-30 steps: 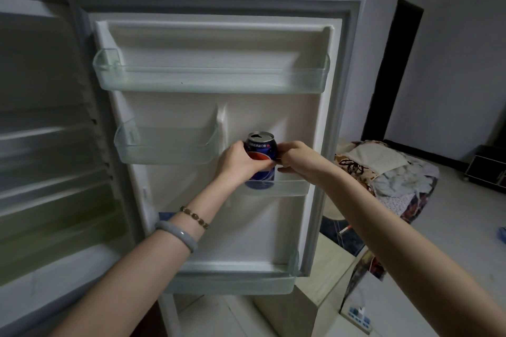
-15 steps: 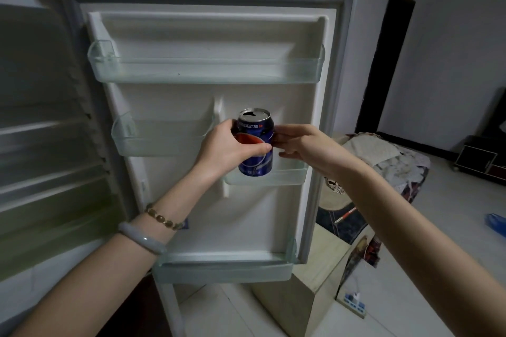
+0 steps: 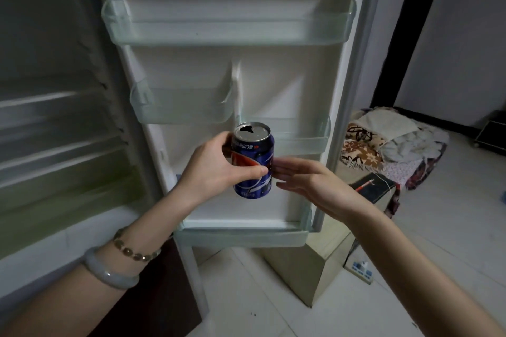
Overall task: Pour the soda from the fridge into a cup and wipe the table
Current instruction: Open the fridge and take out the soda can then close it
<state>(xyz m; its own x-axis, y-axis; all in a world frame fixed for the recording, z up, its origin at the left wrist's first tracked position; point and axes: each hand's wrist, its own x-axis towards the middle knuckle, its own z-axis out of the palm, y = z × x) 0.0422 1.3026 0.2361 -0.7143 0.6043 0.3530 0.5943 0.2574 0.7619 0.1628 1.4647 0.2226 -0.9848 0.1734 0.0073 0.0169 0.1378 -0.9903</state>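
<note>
A blue soda can [image 3: 256, 150] with an opened top is upright in the air in front of the open fridge door [image 3: 273, 85]. My left hand [image 3: 216, 169] is wrapped around the can's left side. My right hand [image 3: 304, 180] is beside the can on the right, fingers stretched flat, fingertips touching or nearly touching its side. The small door shelf [image 3: 304, 139] behind the can holds nothing. No cup or table is in view.
The fridge interior [image 3: 49, 131] with its shelves is at the left. A low wooden cabinet [image 3: 315, 262] stands below the door, a dark box [image 3: 375, 186] on it. A power strip [image 3: 360, 268] lies on the floor. Piled blankets [image 3: 394, 142] are at the right.
The can has come up out of the small door shelf and moved towards me in my left hand. My right hand has loosened from the can's side.
</note>
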